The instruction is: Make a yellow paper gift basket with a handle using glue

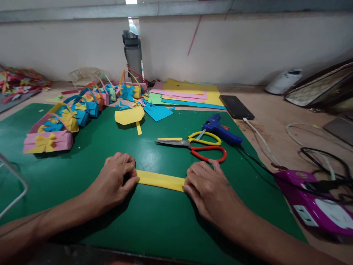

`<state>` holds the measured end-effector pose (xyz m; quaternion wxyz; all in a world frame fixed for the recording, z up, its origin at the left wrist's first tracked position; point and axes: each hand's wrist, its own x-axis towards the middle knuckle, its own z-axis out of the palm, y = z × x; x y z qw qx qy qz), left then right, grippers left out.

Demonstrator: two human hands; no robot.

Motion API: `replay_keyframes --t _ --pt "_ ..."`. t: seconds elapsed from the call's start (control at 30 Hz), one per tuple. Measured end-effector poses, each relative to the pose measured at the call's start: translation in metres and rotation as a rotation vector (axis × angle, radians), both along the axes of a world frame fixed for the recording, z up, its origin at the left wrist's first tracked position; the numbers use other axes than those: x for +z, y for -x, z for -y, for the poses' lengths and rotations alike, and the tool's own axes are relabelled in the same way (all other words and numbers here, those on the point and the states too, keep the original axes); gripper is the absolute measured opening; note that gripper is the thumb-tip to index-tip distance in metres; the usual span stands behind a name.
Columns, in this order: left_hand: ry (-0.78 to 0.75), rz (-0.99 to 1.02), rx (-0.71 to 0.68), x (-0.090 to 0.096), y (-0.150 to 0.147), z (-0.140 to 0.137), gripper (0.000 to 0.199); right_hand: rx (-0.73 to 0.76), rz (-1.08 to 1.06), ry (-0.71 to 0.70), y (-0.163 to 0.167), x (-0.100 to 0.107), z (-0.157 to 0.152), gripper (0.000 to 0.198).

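A folded yellow paper strip (pixel 161 180) stretches between my two hands, just over the green mat (pixel 154 228). My left hand (pixel 118 178) pinches its left end, fingers closed. At the other end, the thumb and fingers of my right hand (pixel 205 184) are closed on the strip. Beyond my right hand lie scissors (pixel 176 142) with one yellow and one red handle loop, and a blue glue gun (pixel 220 129) beside them. A cut yellow paper piece (pixel 129 115) rests farther back, near a narrow yellow strip (pixel 138 127).
Small paper baskets with bows, such as a pink one (pixel 48 142), line the left. Behind are coloured paper sheets (pixel 190 92) and a grey bottle (pixel 132 55). On the right lie a phone (pixel 236 107), cables and a purple power strip (pixel 311 206).
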<state>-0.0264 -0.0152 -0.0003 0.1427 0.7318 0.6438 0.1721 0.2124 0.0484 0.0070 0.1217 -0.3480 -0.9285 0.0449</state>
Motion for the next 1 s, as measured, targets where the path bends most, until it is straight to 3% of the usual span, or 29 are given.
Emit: replay_keyframes --t 0.47,0.77,0.9,1.0 --pt "-0.013 0.013 -0.010 -0.002 0.001 0.000 0.021 -0.016 0.020 0.018 0.002 0.003 0.000 0.016" --pt "-0.027 -0.158 -0.074 -0.003 0.002 0.000 0.015 -0.005 0.047 0.043 0.000 0.005 0.002 0.009" --pt "-0.101 -0.470 -0.215 0.003 -0.003 -0.001 0.054 0.010 0.030 0.032 0.000 0.005 0.001 0.007" --pt "-0.118 -0.656 -0.328 0.010 -0.013 -0.002 0.069 0.001 0.039 0.035 0.000 0.006 0.002 0.006"
